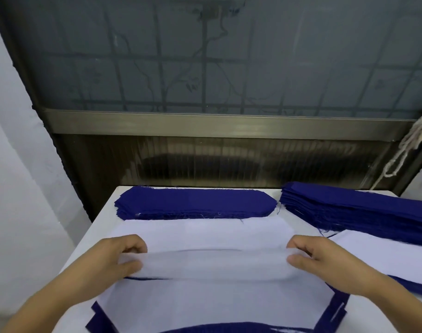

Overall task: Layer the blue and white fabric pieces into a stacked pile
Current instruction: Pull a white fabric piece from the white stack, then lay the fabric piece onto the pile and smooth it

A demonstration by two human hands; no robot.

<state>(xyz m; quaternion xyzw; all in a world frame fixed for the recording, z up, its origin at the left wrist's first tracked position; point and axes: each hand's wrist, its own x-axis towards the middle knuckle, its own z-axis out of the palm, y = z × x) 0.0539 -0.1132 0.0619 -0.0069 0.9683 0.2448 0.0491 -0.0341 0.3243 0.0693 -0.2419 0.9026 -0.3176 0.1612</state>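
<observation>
A thin white fabric piece [214,263] is stretched between my two hands just above the table. My left hand [118,257] pinches its left end and my right hand [313,257] pinches its right end. Under it lies the layered pile [217,306], white on top with blue edges showing at the corners. A white stack [205,230] lies just beyond, and a blue stack [195,203] with angled ends sits at the table's far edge.
A taller stack of blue pieces [363,212] sits at the right, overlapping another white piece [382,255]. The white table [92,239] ends close on the left. A dark window frame [229,123] and a hanging rope [406,145] are behind.
</observation>
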